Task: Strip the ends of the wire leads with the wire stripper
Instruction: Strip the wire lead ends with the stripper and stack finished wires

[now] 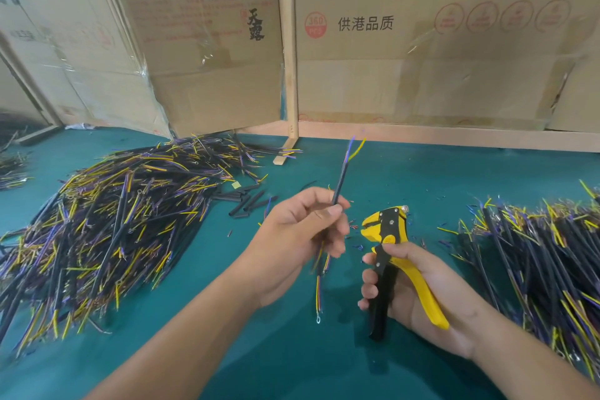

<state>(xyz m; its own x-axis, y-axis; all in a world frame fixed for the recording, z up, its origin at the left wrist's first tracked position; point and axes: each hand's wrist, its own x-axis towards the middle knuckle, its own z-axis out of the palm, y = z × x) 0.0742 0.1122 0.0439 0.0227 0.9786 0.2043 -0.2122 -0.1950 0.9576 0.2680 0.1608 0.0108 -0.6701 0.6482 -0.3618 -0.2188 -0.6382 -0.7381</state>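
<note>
Two heaps of wire leads flank the wire stripper (386, 230), your landmark: the big heap (113, 221) lies well to its left on the green tabletop (292, 367), the other heap (535, 253) just to its right. A few short black sleeve pieces (250, 201) sit up and left of the tool.

Your left hand (298, 237), just left of the stripper, pinches one wire lead (341, 178) between thumb and fingers. Its long axis runs nearly upright, and its two loose ends, one blue and one yellow, fork above and left of the tool's head. A ring terminal hangs below your hand.

Your right hand (418, 286) is wrapped around the stripper's two handles; the yellow head points up and left toward the lead, mouth open. I judge the forked ends must tip down and right into it.
</note>
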